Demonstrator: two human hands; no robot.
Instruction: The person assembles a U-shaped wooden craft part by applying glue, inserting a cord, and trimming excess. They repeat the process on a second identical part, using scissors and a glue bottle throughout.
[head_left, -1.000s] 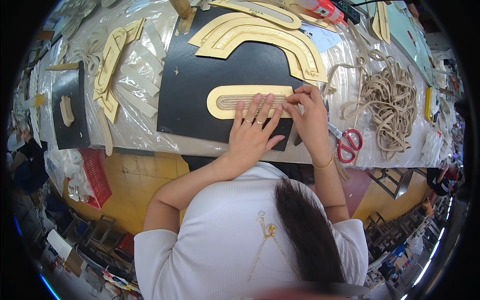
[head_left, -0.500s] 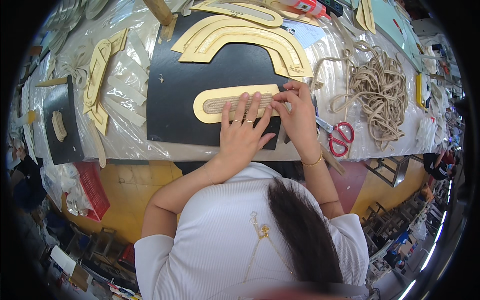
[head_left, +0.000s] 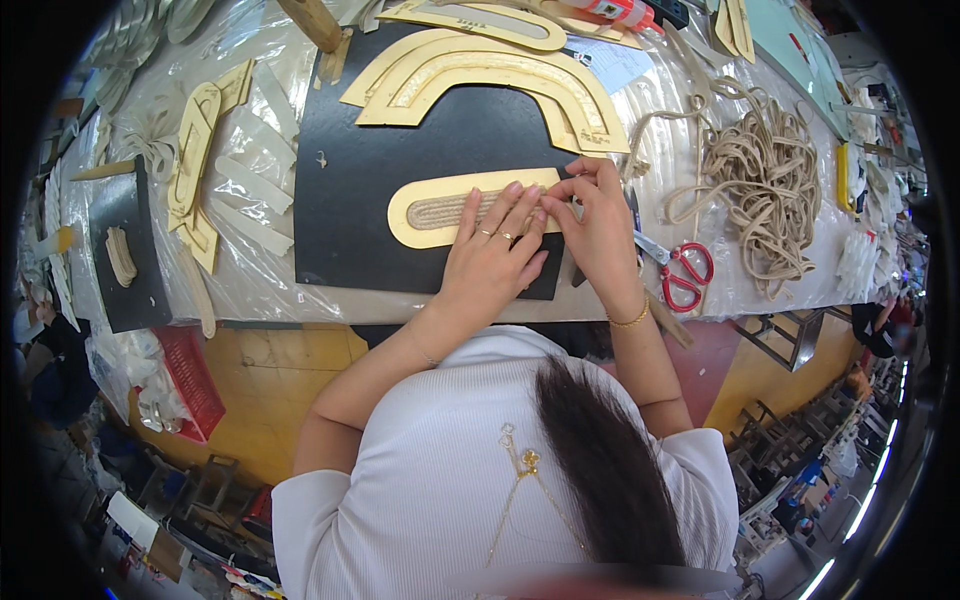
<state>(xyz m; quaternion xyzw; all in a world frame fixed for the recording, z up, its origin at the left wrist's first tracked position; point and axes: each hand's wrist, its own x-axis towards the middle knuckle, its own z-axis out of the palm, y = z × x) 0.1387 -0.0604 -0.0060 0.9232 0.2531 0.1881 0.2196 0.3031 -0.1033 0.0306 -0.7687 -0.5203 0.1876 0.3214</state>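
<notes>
Beige braided cord looks neatly laid in the flat pale-yellow oblong template under the left hand, grip flat, unclenched; right hand looks pinched (on what, can't tell), hiding whether that end's finished.

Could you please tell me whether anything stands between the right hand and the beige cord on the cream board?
Nothing visible blocks the right hand: its fingertips are near the right end of the beige cord, though contact is hidden. The left hand lies across the cord on the cream board, beside them.
</notes>
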